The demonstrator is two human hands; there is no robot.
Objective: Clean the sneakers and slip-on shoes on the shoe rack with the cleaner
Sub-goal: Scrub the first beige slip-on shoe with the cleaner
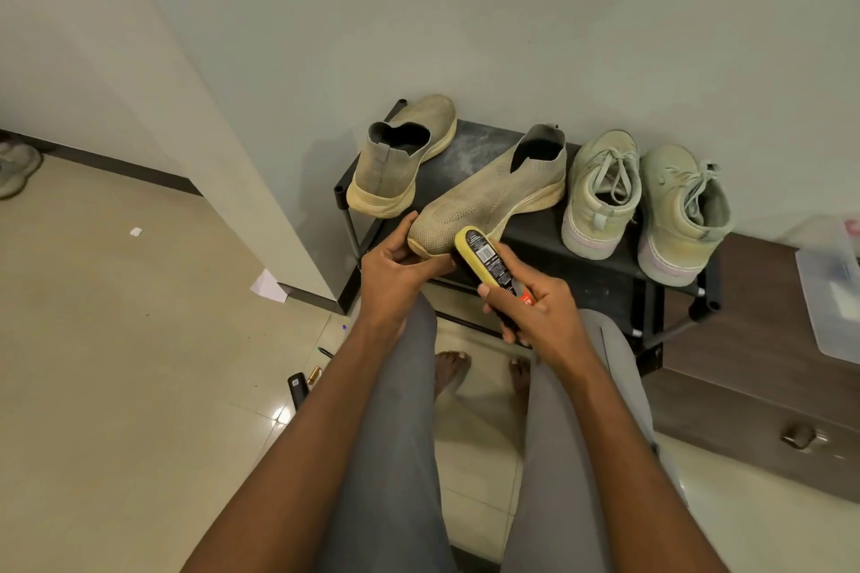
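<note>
Two beige knit slip-on shoes lie on the black shoe rack (470, 149). One slip-on (400, 158) stands at the left, heel toward me. The other slip-on (493, 191) lies slantwise with its toe over the rack's front edge. My left hand (395, 265) grips that toe from below and the side. My right hand (530, 312) holds the yellow and black cleaner (486, 261), its tip against the toe's right side. Two pale green lace-up sneakers (602, 195) (681, 214) stand at the right of the rack.
A brown drawer cabinet (744, 386) with a clear plastic box (833, 293) stands right of the rack. A wall corner (260, 200) rises at the left. Paper scraps (267, 286), a pen (324, 352) and a small black item (298, 389) lie on the tiled floor. My knees and bare feet are below.
</note>
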